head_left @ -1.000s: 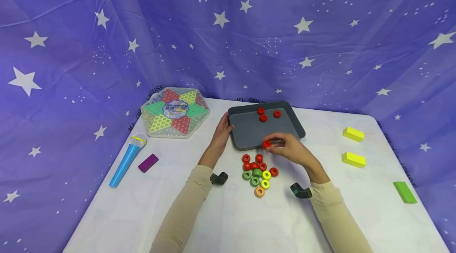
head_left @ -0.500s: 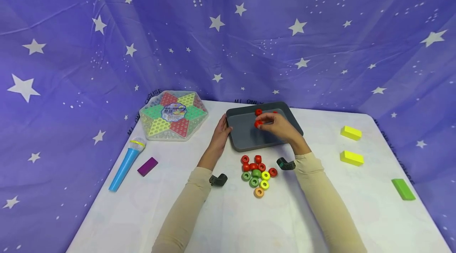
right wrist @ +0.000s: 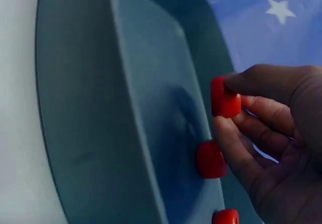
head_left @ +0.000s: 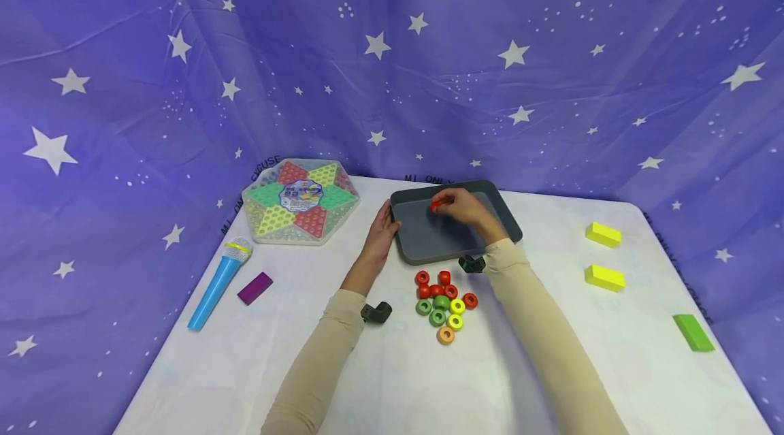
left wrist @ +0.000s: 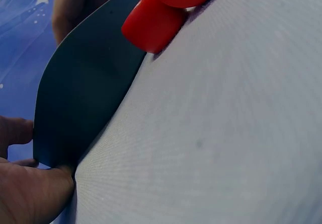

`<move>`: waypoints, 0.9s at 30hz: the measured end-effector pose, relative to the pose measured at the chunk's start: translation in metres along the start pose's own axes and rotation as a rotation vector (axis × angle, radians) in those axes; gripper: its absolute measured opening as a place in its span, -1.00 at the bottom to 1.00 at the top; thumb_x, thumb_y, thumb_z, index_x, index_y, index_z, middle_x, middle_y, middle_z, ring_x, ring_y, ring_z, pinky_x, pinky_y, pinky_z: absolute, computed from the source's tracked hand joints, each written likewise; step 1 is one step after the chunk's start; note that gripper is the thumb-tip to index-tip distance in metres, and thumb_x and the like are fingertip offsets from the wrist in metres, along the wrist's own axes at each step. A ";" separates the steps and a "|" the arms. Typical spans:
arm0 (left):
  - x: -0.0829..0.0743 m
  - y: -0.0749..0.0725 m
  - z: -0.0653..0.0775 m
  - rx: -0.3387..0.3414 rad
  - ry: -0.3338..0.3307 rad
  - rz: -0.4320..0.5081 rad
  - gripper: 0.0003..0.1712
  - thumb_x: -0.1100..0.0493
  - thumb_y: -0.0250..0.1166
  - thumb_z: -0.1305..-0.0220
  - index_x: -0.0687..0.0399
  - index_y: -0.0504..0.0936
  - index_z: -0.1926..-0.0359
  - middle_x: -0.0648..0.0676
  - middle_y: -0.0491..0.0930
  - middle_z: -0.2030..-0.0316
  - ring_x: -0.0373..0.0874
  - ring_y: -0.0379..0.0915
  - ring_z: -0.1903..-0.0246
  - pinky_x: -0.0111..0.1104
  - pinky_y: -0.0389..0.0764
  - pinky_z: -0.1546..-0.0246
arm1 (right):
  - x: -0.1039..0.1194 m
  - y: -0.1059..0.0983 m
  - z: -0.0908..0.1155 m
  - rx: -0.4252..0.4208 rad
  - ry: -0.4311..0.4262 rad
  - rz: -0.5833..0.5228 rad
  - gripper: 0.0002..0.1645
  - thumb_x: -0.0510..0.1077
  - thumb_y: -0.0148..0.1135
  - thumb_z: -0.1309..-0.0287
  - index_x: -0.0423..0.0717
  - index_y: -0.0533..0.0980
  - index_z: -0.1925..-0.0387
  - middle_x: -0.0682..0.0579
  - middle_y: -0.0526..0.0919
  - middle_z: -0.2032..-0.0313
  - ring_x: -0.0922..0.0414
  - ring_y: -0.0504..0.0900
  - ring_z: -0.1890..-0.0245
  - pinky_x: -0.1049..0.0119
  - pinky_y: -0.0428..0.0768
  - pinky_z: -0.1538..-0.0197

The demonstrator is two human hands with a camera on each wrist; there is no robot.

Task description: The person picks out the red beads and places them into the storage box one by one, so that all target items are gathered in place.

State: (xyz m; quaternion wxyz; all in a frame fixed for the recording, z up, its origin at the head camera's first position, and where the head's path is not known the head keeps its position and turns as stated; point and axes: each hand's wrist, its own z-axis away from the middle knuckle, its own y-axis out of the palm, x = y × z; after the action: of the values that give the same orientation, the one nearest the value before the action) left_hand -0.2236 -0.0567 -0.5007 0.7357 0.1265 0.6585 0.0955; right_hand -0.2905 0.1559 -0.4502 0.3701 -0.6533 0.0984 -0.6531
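Observation:
My right hand [head_left: 467,207] is over the grey tray [head_left: 422,241]. In the right wrist view its thumb and fingertips pinch a red bead [right wrist: 221,98] above the tray floor. Two other red beads, one of them a nearby bead [right wrist: 211,158], lie inside the tray; in the head view the hand mostly hides them. At the tray's left side, my left hand [head_left: 378,239] grips the wall, with the thumb [left wrist: 37,189] on the near side. Just in front of the tray lies a cluster of red beads [head_left: 436,291], green beads [head_left: 437,317], yellow beads [head_left: 455,322] and one orange bead [head_left: 446,335].
A Chinese checkers set [head_left: 301,202] lies at the back left. Below it are a blue toy microphone [head_left: 216,288] and a purple block [head_left: 254,288]. On the right lie two yellow blocks, one being the nearer block [head_left: 605,278], and a green block [head_left: 693,333]. A starry purple curtain [head_left: 343,94] surrounds the table.
My right hand has carried the red bead from the tray's near edge to over its back part. The left hand keeps its grip on the tray's left side.

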 end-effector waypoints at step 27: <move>0.003 -0.001 -0.001 -0.023 -0.009 -0.010 -0.21 0.46 0.01 -0.33 0.05 0.00 -0.51 0.13 -0.07 -0.51 -0.07 -0.15 -0.48 -0.25 0.03 -0.45 | 0.020 0.007 -0.027 0.063 0.045 0.322 -0.71 -0.23 0.34 -0.08 -0.24 0.61 0.13 -0.12 0.68 0.15 -0.03 0.56 0.08 0.10 0.48 -0.11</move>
State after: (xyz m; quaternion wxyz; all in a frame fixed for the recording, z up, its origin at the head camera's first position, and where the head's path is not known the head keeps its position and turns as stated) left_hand -0.2246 -0.0565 -0.5043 0.7405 0.1150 0.6547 0.0989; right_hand -0.3108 0.1291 -0.4417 0.4881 -0.6023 0.1896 -0.6025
